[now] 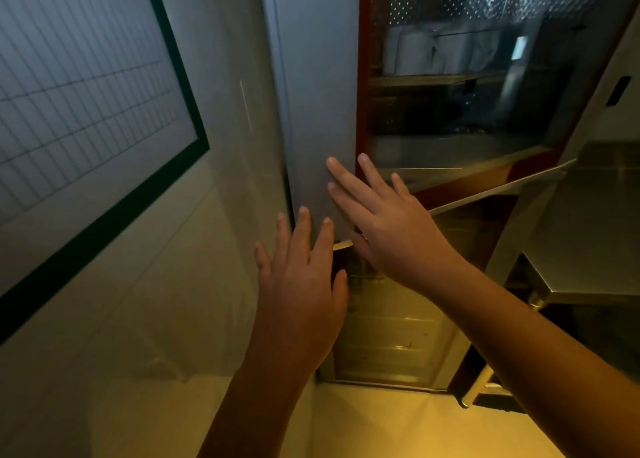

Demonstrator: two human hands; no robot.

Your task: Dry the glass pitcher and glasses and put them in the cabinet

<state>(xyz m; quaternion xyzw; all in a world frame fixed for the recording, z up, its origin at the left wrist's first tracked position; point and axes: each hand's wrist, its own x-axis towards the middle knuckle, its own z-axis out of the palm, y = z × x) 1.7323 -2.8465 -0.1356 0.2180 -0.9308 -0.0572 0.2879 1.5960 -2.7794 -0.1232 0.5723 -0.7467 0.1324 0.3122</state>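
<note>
I look up at a wall cabinet (360,76) with a red-brown frame and a glass front. Behind the glass, white cups or rolls (433,52) stand on a shelf (433,79); no pitcher or drinking glass is clearly visible. My right hand (388,229) lies flat with straight fingers against the grey side panel (318,93) and the cabinet's lower left corner. My left hand (301,281) is raised just below it, fingers straight and spread, near the panel's bottom edge. Neither hand holds anything.
A window with a dark green frame (173,76) fills the upper left wall. A steel hood or shelf (571,242) juts out at the right. Tiled wall (391,336) and a pale counter (381,423) lie below the cabinet.
</note>
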